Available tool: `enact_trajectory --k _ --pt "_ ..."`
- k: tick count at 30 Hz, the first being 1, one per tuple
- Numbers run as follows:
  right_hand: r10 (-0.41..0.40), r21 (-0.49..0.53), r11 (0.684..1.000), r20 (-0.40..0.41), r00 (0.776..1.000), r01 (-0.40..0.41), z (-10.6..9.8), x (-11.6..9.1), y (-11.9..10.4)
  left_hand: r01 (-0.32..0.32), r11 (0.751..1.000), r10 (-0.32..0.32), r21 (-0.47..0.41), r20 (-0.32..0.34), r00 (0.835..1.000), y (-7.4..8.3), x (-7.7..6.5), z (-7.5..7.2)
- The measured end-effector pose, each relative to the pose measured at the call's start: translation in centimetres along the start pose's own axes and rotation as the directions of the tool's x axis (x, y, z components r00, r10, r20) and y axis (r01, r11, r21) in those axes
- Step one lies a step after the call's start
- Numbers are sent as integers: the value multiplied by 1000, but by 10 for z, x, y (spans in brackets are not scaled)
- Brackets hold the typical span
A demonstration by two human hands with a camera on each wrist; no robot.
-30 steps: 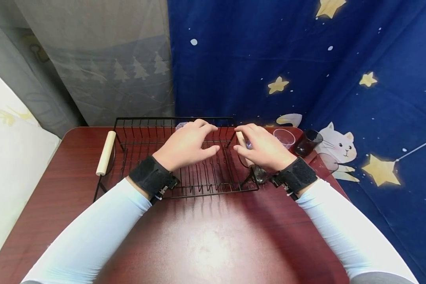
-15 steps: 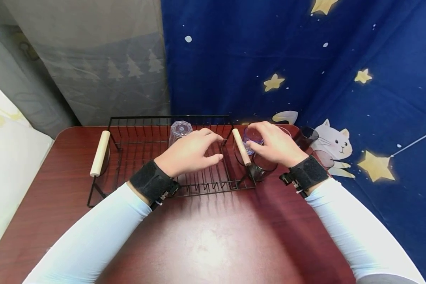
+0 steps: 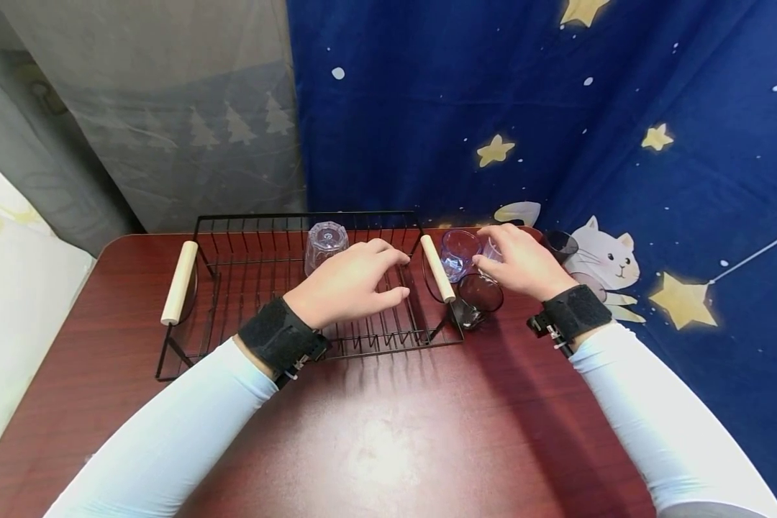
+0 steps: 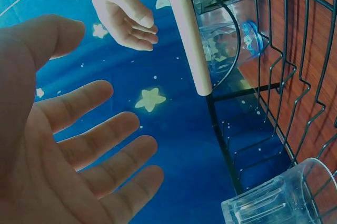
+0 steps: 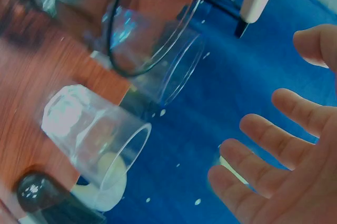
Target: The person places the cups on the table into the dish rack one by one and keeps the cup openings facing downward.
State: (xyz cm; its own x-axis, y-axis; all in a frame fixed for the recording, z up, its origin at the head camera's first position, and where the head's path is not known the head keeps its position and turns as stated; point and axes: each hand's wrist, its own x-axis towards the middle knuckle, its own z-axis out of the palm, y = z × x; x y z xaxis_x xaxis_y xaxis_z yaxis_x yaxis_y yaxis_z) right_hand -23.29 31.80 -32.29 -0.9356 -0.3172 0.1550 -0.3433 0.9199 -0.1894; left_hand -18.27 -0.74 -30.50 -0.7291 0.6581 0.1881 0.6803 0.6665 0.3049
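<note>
My left hand [image 3: 352, 284] hovers over the black wire rack [image 3: 226, 259], fingers spread and holding nothing. Just behind it, a clear glass [image 3: 324, 241] stands upside down in the rack; the left wrist view shows this glass [image 4: 279, 197] below the fingers. To the right of the rack, my right hand [image 3: 519, 262] is held above several glasses, its fingers loosely bent around nothing. A clear glass [image 5: 95, 134] stands upright on the table below it, partly hidden by the hand in the head view. Left of that are a bluish glass [image 3: 455, 262] and a dark glass [image 3: 469, 313].
The rack has a wooden handle at each end, left [image 3: 181, 284] and right [image 3: 437, 267]. Another dark glass [image 3: 562, 246] stands near the table's back right corner. A starry blue curtain [image 3: 395, 108] hangs behind the reddish-brown table [image 3: 337, 432].
My right hand has moved right, from over the rack's right handle to above the glasses. The left hand stays over the rack, and the upturned glass behind it now shows more fully.
</note>
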Motion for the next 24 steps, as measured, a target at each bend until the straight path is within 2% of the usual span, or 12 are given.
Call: enact_trajectory --k 7,15,24 --pt "51 -38 998 1 999 -51 2 1 20 -11 1000 11 14 -16 1000 0 1 4" --pt "40 -47 998 -13 999 -41 4 2 28 -34 996 33 79 6 999 5 -1 8" --pt "95 -45 995 4 996 -94 13 9 45 -57 996 58 72 -13 998 10 -6 7"
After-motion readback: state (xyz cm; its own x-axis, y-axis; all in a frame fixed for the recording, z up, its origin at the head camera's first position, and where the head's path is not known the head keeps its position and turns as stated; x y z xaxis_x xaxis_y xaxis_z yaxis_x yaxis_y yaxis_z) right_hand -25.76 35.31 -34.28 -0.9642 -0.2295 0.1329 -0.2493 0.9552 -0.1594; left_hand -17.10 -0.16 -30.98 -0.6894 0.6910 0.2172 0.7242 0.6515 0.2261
